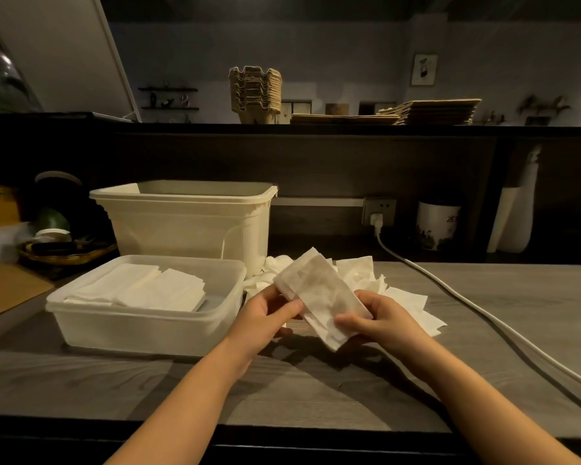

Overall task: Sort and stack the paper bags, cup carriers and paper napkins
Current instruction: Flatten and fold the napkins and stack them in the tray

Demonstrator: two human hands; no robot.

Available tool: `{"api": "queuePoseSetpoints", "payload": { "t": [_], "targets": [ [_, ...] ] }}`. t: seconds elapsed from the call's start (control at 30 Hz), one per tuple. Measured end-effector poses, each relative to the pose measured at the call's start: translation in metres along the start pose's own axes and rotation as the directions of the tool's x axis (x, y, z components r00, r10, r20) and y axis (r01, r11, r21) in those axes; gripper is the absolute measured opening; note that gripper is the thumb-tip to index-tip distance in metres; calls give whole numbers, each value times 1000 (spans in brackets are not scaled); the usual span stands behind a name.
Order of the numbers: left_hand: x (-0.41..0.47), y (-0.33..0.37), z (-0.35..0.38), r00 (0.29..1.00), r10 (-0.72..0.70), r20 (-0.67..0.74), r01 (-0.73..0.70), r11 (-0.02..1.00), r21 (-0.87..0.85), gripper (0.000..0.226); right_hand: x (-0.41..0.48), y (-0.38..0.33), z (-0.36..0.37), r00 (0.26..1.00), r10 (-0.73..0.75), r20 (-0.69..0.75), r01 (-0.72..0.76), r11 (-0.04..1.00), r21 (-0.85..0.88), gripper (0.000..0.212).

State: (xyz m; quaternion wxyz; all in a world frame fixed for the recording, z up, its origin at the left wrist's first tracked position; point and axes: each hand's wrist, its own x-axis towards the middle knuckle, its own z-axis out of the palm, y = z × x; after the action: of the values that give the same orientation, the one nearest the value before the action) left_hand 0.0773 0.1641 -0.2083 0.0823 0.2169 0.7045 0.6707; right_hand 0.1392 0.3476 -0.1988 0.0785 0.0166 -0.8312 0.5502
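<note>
A folded white paper napkin [319, 290] is held above the counter between both hands. My left hand [265, 317] pinches its left edge, and my right hand [379, 320] pinches its lower right edge. Behind it lies a loose heap of white napkins [399, 297]. Left of the hands, a shallow plastic tub [141, 327] holds flat napkin stacks [148, 290]. On the high shelf stand stacked pulp cup carriers [255, 94] and flat brown paper bags [426, 112].
A tall cream bin [188, 226] stands behind the shallow tub. A white power cable [483, 320] runs from the wall socket [379, 212] across the counter's right side. A wicker tray [67, 253] with small items sits far left, and a white jar [437, 226] stands at the back right.
</note>
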Motion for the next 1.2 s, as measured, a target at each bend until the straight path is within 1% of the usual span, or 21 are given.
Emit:
{"api": "queuePoseSetpoints", "payload": {
  "t": [0.1,0.17,0.23,0.3,0.37,0.43,0.5,0.53,0.57,0.6,0.63,0.67,0.73,0.83,0.97,1.1,1.13,1.2],
  "targets": [
    [-1,0,5,1000,17,26,-17,1000,-5,19,-1,-1,4,997,11,77,-8,999,-42,17],
    [-1,0,10,1000,5,15,-5,1000,17,18,-1,-1,5,993,10,117,-9,1000,-10,20],
    [0,1,14,1000,-9,3,10,999,-43,27,0,0,6,994,8,108,-12,999,35,21],
    [2,3,19,998,-12,59,21,988,-155,44,2,1,6,998,13,69,-19,996,87,21],
    [4,6,28,997,1,81,11,988,-154,57,3,4,6,997,4,72,-12,994,112,22],
    [7,9,37,1000,16,10,-15,991,-136,48,3,5,8,995,-15,97,8,997,76,26],
    [10,10,46,996,5,-84,-18,987,-159,30,2,5,10,994,-42,97,37,998,52,36],
    [11,9,49,993,18,-120,-35,989,-145,22,3,6,10,995,-60,79,56,997,55,41],
    [11,9,52,987,59,-150,-73,994,-86,15,3,7,11,996,-73,51,69,994,82,42],
    [9,8,54,979,114,-168,-117,993,-11,13,3,7,11,997,-82,15,80,989,127,38],
    [8,6,57,971,168,-168,-162,986,51,14,3,6,12,996,-91,-21,93,982,166,29],
    [7,3,59,964,213,-158,-201,975,92,17,2,5,12,993,-103,-52,110,980,165,20],
    [6,0,63,955,255,-150,-241,965,104,24,3,3,13,986,-144,-82,153,982,109,19],
    [6,-3,64,947,291,-137,-282,956,82,26,3,2,15,975,-197,-104,207,974,92,22],
    [5,-3,63,954,286,-94,-282,958,52,31,4,6,14,964,-243,-103,255,960,118,25],
    [4,-4,62,966,254,-50,-251,966,65,30,4,7,13,967,-209,-144,229,963,144,25],
    [4,-5,62,967,250,-42,-246,966,78,33,3,6,11,967,-196,-161,218,967,133,23],
    [5,-8,61,970,239,-34,-232,962,140,47,2,5,9,968,-157,-196,187,971,146,19]
  ]
}}
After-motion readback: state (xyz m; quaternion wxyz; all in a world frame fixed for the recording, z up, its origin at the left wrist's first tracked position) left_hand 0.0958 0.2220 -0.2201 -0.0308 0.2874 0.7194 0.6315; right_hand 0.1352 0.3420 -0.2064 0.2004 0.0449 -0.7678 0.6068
